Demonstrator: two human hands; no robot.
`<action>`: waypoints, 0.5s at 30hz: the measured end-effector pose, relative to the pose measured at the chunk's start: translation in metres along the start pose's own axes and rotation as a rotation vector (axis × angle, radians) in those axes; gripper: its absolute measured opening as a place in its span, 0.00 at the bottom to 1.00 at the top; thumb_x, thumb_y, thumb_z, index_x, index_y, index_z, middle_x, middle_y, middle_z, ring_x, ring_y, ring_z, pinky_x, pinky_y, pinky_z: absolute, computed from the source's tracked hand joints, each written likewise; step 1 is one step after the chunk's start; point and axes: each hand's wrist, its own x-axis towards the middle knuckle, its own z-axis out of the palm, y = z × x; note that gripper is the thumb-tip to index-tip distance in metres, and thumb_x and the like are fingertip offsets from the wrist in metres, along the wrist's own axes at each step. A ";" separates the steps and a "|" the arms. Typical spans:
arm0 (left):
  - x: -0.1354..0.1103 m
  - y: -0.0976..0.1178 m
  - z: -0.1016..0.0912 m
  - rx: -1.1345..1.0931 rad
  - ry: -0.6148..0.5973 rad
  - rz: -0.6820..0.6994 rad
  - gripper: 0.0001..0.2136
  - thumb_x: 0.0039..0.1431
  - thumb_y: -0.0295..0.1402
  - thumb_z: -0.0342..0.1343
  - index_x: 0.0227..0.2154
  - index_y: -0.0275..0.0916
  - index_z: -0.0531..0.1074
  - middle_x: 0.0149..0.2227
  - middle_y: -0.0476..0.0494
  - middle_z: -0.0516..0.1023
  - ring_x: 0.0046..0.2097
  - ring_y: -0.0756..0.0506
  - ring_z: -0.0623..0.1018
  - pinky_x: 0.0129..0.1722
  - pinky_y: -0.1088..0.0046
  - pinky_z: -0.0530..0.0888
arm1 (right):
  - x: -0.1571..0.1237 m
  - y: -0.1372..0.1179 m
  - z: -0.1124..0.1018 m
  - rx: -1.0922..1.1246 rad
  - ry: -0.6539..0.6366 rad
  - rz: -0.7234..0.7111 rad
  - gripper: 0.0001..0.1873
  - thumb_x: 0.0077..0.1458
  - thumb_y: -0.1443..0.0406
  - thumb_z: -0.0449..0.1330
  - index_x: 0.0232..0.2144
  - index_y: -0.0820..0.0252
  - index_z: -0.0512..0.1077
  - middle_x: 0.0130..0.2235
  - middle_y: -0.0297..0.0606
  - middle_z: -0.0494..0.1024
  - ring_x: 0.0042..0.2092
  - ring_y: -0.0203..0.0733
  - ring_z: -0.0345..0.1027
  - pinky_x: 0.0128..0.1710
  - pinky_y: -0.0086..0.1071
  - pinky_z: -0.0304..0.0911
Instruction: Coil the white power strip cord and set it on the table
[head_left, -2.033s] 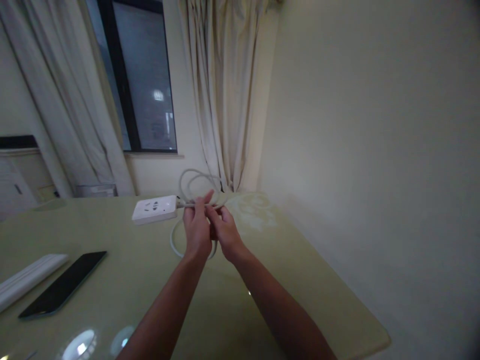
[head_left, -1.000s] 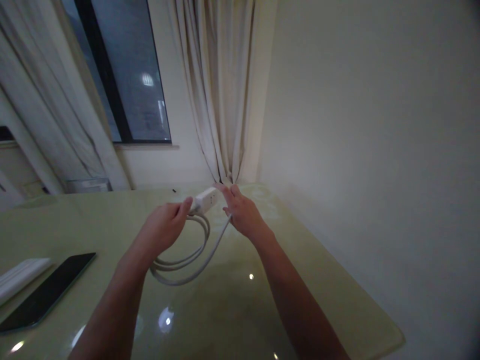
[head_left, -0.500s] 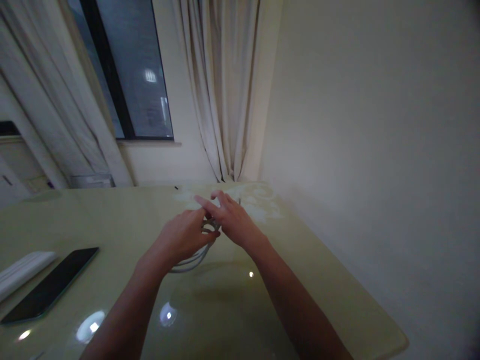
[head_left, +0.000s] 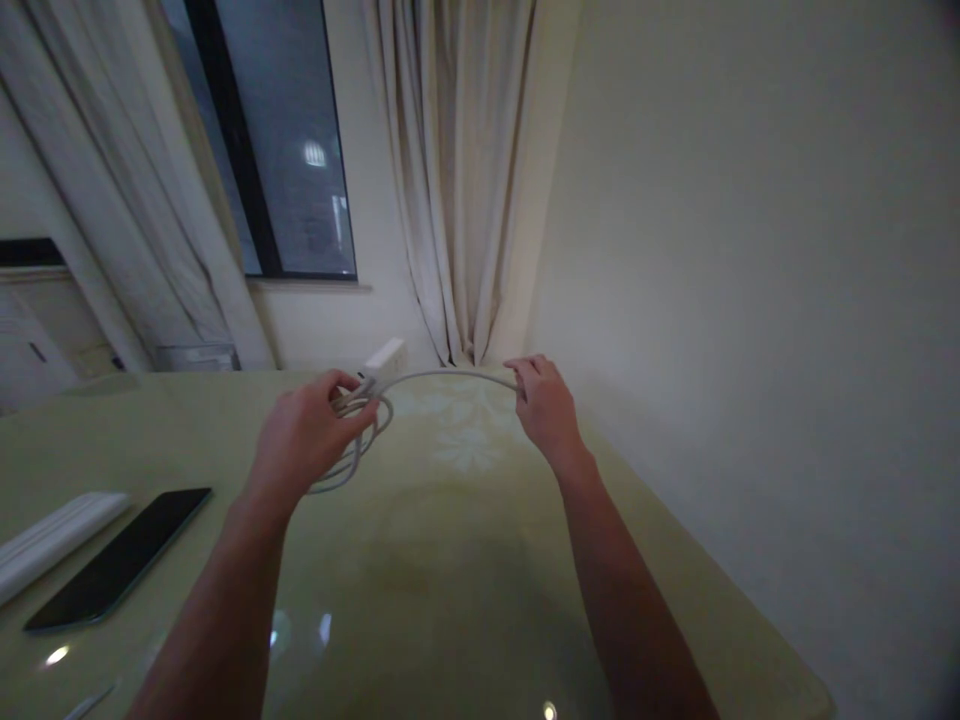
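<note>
A pale grey-white cable (head_left: pixel 450 372) runs in an arc between my two hands above the table. My left hand (head_left: pixel 311 425) is closed around its looped coils, which hang below the fingers. Just beyond those fingers a white block (head_left: pixel 386 357), which looks like a plug or charger, shows at the coil; whether it is joined to the cable I cannot tell. My right hand (head_left: pixel 546 405), off to the right, pinches the cable's stretched length between thumb and fingers.
On the glossy pale green table (head_left: pixel 435 600), a black phone-like slab (head_left: pixel 120 560) lies at the left beside a long white object (head_left: pixel 60 540). A thin pale item (head_left: pixel 88 703) shows at the lower left. A wall (head_left: pixel 750 300) borders the right side; curtains (head_left: pixel 450 180) hang behind.
My hands have moved apart, left hand leftward and right hand rightward, drawing a length of cable between them. The white block has come into view by the coil.
</note>
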 end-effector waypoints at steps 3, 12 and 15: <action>0.005 -0.008 -0.005 -0.080 0.103 -0.053 0.15 0.54 0.47 0.67 0.37 0.43 0.77 0.29 0.45 0.79 0.30 0.41 0.76 0.31 0.69 0.63 | 0.001 0.009 -0.007 0.166 -0.141 0.067 0.10 0.68 0.64 0.58 0.39 0.59 0.79 0.35 0.42 0.81 0.37 0.43 0.73 0.40 0.34 0.65; 0.007 -0.010 -0.003 -0.323 0.216 -0.257 0.22 0.48 0.50 0.70 0.39 0.39 0.78 0.28 0.49 0.75 0.30 0.46 0.73 0.30 0.71 0.63 | -0.004 -0.011 -0.022 1.148 -0.448 0.160 0.31 0.63 0.37 0.53 0.32 0.57 0.74 0.18 0.27 0.63 0.24 0.38 0.64 0.29 0.32 0.64; 0.003 -0.001 -0.009 -0.480 0.148 -0.397 0.22 0.53 0.54 0.65 0.34 0.37 0.80 0.21 0.52 0.68 0.24 0.49 0.65 0.25 0.72 0.57 | -0.004 -0.014 -0.031 1.029 -0.410 0.122 0.29 0.64 0.40 0.54 0.34 0.58 0.76 0.20 0.30 0.67 0.25 0.38 0.64 0.28 0.31 0.62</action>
